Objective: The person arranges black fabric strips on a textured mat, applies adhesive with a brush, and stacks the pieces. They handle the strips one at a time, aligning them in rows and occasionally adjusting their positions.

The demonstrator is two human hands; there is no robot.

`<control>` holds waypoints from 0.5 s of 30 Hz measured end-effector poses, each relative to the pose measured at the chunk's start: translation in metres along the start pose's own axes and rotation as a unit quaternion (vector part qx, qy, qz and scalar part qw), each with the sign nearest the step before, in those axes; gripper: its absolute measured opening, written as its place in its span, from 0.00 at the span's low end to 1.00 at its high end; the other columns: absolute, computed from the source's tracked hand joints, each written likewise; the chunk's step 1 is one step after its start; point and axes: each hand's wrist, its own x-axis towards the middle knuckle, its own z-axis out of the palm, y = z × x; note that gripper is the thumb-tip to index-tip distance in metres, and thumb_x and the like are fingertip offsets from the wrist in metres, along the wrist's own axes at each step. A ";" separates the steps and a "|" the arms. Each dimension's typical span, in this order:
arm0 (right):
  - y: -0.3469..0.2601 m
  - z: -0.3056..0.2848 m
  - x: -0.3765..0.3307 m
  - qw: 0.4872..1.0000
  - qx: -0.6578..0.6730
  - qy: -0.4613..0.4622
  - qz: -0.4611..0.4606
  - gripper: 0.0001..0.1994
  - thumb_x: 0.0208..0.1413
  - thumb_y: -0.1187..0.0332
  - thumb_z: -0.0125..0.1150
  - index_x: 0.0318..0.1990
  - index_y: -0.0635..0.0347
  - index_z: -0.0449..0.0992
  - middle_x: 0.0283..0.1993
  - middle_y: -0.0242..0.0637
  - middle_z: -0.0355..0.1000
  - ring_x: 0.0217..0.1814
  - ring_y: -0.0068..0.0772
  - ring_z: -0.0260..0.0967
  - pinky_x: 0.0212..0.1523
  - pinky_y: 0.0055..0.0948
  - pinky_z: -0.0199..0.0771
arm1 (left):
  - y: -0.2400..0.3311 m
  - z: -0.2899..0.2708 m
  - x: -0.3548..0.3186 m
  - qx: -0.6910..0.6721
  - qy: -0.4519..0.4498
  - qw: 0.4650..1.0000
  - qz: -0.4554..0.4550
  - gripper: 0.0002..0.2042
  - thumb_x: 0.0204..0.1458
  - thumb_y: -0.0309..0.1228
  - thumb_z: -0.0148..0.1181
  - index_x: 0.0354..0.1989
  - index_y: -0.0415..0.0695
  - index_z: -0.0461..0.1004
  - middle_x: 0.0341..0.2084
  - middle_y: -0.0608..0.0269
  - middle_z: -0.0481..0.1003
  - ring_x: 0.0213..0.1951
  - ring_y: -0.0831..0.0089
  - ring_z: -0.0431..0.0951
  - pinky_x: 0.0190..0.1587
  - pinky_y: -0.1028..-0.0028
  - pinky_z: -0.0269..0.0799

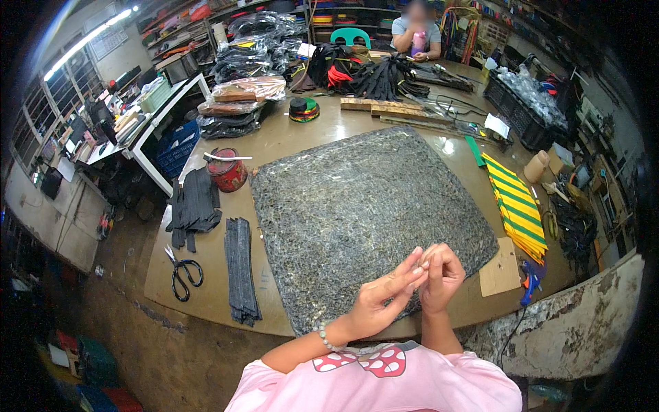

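My two hands meet over the near right part of a mottled grey slab [357, 185] on the table. The fingers of my left hand [384, 299] are stretched out, and their tips reach the fingers of my right hand [441, 275]. My right hand's fingers are curled in a pinch against them. Anything between the fingertips is hidden or too small to make out. Left of the slab lie a stack of dark grey strips [240, 271], a pile of wider dark pieces [195, 206] and black-handled scissors [183, 273]. Green-and-yellow striped pieces [515, 206] lie right of it.
A red tin [226, 172] with a white stick across it stands by the slab's far left corner. At right are brown card [501, 268], a blue glue gun [530, 281] and a thread cone [536, 167]. Wrapped bundles [244, 103] crowd the far side, where another person [416, 34] sits.
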 end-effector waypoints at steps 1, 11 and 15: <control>0.001 0.000 0.000 0.999 0.023 0.012 0.022 0.11 0.58 0.71 0.55 0.24 0.62 0.67 0.23 0.33 0.65 0.23 0.23 0.60 0.24 0.24 0.62 | 0.000 0.000 0.001 -0.007 0.004 1.000 0.011 0.20 0.53 0.16 0.52 0.55 0.41 0.69 0.58 0.41 0.62 0.59 0.59 0.66 0.54 0.71 0.67; 0.014 -0.013 0.004 0.992 0.097 0.047 0.060 0.09 0.57 0.70 0.58 0.28 0.64 0.71 0.26 0.36 0.68 0.23 0.24 0.65 0.21 0.22 0.67 | 0.004 -0.007 -0.005 -0.035 0.027 0.995 -0.086 0.18 0.54 0.18 0.53 0.55 0.38 0.69 0.58 0.45 0.63 0.47 0.62 0.77 0.52 0.72 0.72; 0.015 -0.015 0.008 0.979 0.132 0.038 0.151 0.11 0.59 0.70 0.56 0.44 0.69 0.73 0.38 0.44 0.74 0.35 0.30 0.73 0.33 0.24 0.76 | 0.002 -0.016 -0.001 -0.053 0.027 0.986 -0.154 0.20 0.57 0.16 0.46 0.59 0.38 0.64 0.64 0.45 0.55 0.55 0.59 0.70 0.57 0.70 0.67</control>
